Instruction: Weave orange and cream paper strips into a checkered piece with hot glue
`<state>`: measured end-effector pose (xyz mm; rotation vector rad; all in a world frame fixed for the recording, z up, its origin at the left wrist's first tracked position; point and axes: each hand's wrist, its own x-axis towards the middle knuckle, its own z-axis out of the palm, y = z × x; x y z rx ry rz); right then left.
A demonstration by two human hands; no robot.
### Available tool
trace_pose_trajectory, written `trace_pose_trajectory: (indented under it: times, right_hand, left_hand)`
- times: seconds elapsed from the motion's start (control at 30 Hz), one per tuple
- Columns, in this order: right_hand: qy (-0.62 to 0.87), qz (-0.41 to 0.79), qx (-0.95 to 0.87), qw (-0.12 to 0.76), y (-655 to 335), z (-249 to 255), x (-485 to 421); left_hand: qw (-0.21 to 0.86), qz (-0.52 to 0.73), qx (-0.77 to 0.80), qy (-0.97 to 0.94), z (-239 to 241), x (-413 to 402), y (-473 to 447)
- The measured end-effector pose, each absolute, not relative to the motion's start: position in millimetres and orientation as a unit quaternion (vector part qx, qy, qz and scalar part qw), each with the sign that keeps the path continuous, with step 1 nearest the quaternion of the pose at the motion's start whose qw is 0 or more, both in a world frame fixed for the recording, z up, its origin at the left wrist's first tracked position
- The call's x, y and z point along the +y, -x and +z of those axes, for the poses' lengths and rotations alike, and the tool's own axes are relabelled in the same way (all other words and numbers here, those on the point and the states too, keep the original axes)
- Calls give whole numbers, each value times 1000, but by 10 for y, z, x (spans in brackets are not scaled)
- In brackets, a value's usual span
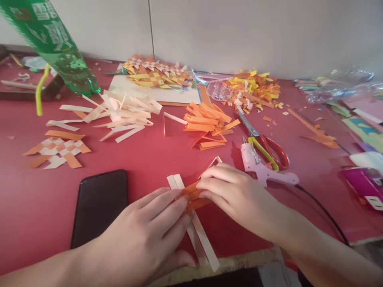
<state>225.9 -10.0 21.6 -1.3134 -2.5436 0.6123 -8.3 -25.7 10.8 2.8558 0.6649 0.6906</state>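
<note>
Red table (143,157), paper strips (206,121), phone (100,203), scissors (259,138)

Matt paper strips (206,243), glossy plastic bottle (56,44), shiny metal scissor blades (247,122)

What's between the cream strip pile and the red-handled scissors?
In the head view, the orange strip pile lies there, with a bent cream strip beside its left edge.
</note>
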Motion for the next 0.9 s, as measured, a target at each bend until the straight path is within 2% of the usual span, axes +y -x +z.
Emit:
trace_pose_trajectory:
  times: [0.63,0.9]
  right_hand:
    - [444,258,-855,76,-2230,194,-83]
    - [460,263,-838,132,-2228,185,-103]
  left_hand:
    - [89,218,233,-944,66,-283,73]
    - [62,215,229,-947,50,-293,94]
